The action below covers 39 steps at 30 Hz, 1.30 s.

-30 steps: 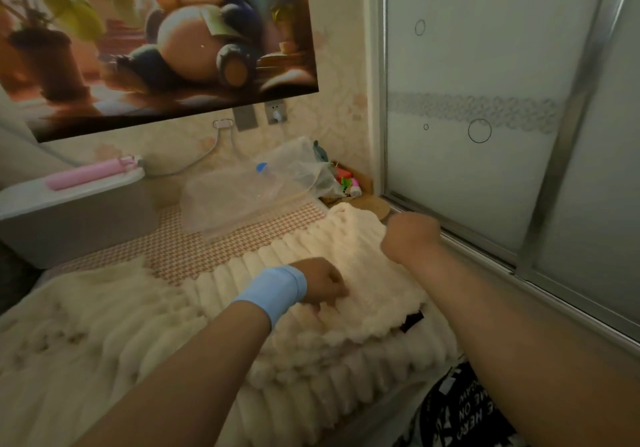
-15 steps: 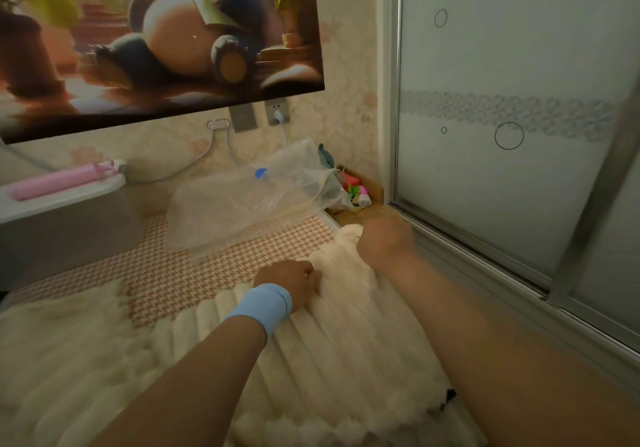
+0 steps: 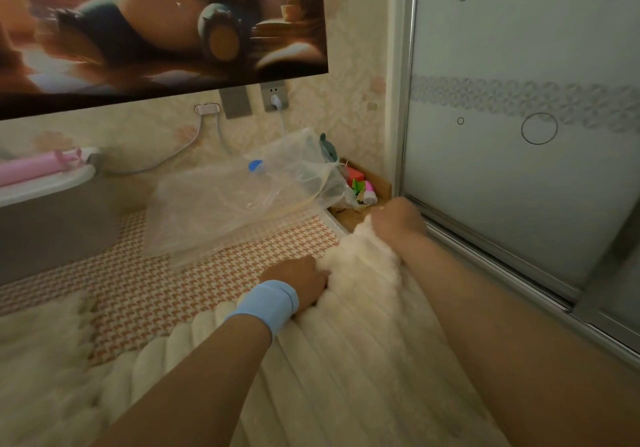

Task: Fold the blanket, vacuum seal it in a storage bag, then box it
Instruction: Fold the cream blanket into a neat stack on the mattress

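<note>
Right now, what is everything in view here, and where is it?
blanket: one, cream, over the bed, near side
storage bag: one, clear, on the bedsheet beyond the blanket
bedsheet: one, orange-white pattern, under both
box: one, grey, far left
poster: one, cartoon, on the wall
small toys: several, mixed colours, far corner
sliding door: one, frosted, right
wristband: one, blue, left wrist
left hand: grips the blanket's edge
right hand: grips the blanket's edge

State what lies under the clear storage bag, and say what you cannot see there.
The storage bag lies on the orange-and-white patterned sheet, which shows faintly through the plastic. Its raised far end covers part of the toys behind it.
</note>
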Motion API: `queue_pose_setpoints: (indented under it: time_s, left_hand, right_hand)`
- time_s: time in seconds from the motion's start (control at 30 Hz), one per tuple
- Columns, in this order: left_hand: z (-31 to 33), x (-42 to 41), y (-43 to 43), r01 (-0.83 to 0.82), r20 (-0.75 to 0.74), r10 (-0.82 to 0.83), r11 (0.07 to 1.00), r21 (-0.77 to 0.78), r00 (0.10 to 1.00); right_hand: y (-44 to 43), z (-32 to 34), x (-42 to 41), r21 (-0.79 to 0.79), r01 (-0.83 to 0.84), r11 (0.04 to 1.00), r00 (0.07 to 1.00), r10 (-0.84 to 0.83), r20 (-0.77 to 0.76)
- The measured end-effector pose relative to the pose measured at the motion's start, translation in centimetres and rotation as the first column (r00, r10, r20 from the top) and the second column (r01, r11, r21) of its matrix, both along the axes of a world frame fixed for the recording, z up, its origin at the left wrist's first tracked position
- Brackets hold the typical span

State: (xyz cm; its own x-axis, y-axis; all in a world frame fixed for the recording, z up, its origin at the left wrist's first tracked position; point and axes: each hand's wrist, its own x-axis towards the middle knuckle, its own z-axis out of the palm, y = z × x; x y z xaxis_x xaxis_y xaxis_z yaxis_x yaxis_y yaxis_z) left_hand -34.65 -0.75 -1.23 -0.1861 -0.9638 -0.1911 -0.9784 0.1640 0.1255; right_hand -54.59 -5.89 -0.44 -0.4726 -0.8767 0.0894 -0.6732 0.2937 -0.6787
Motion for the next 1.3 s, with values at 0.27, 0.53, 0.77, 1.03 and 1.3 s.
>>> queue_pose_setpoints:
  time_s: [0.27, 0.53, 0.77, 1.03, 1.3]
  left_hand:
    - [-2.1, 1.0, 0.0, 0.025, 0.089, -0.031, 0.998, 0.06, 0.996]
    - [-0.5, 0.1, 5.0, 0.202, 0.024, -0.203, 0.939, -0.28, 0.979]
    - [1.6, -1.8, 12.8, 0.297, -0.167, -0.304, 0.953, -0.063, 0.938]
    - [0.6, -2.9, 21.6, 0.398, 0.157, -0.423, 0.902, 0.166, 0.893]
    - [1.2, -1.4, 22.8, 0.376, 0.083, -0.369, 0.92, -0.107, 0.926]
  right_hand:
    - [1.3, -2.1, -3.8, 0.08, 0.161, 0.984, 0.98, -0.151, -0.127]
    - [6.7, -1.8, -2.3, -0.027, -0.378, 0.926, 0.906, 0.363, -0.218]
    - [13.9, -4.4, -4.3, 0.196, -0.29, 0.937, 0.924, 0.327, -0.197]
    - [20.0, -3.9, -6.1, 0.5, -0.279, 0.82, 0.934, 0.353, -0.057]
    - [23.5, -2.1, -7.7, 0.369, -0.293, 0.882, 0.856, 0.414, -0.311]
